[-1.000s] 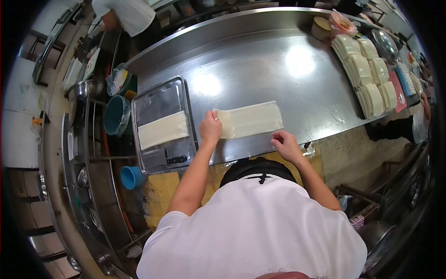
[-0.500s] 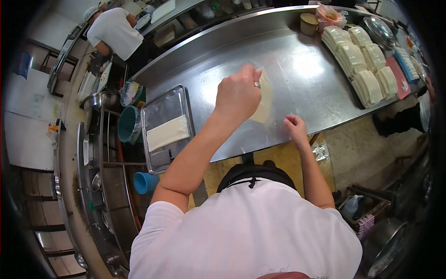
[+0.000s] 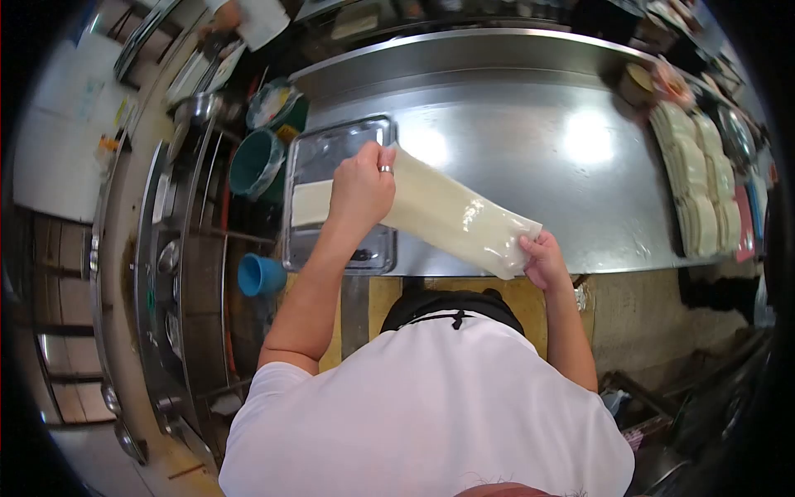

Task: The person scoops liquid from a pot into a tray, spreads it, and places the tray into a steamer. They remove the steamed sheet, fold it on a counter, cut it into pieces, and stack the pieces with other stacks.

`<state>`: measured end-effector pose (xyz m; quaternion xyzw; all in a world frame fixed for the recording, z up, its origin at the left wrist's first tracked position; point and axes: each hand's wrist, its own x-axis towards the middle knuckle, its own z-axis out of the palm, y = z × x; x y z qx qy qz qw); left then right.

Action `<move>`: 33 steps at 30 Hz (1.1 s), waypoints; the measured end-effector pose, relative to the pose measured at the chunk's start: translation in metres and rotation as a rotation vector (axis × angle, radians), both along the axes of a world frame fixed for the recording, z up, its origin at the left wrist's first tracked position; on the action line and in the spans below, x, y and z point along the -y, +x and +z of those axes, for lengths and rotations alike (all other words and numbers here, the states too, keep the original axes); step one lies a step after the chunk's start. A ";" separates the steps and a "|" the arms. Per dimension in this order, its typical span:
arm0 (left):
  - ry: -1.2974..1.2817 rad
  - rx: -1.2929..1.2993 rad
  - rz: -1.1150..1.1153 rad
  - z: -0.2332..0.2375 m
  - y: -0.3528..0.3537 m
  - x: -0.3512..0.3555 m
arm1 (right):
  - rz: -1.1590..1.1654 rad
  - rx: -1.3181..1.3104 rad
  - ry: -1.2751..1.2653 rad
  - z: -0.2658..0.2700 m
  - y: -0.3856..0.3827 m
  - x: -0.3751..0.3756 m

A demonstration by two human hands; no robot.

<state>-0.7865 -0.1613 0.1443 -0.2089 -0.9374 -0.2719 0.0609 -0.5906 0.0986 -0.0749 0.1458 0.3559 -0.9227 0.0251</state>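
A long, pale sheet that looks like dough hangs stretched between my two hands, above the steel table. My left hand, with a ring on one finger, grips its left end over the edge of a clear tray. At the sheet's lower right end, my right hand pinches a corner near the table's front edge. Inside the tray lies another flat pale piece, partly hidden behind my left hand.
Stacked pale sheets fill the table's right end, beside a brown container. Left of the table are a green bin, a blue bucket and steel shelving. Another person's white top shows at the upper left.
My left hand has moved left to the tray with the sheet. The sheet is now stretched out, and my right hand has taken hold of its other end. The view has shifted.
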 end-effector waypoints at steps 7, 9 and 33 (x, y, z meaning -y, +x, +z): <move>-0.032 0.184 0.285 -0.132 -0.074 0.186 | 0.111 0.162 0.310 0.012 -0.107 0.134; 0.003 0.235 0.333 -0.164 -0.092 0.233 | 0.125 0.203 0.372 0.006 -0.138 0.169; 0.188 0.354 0.356 -0.236 -0.246 0.349 | 0.085 0.333 0.556 -0.019 -0.314 0.276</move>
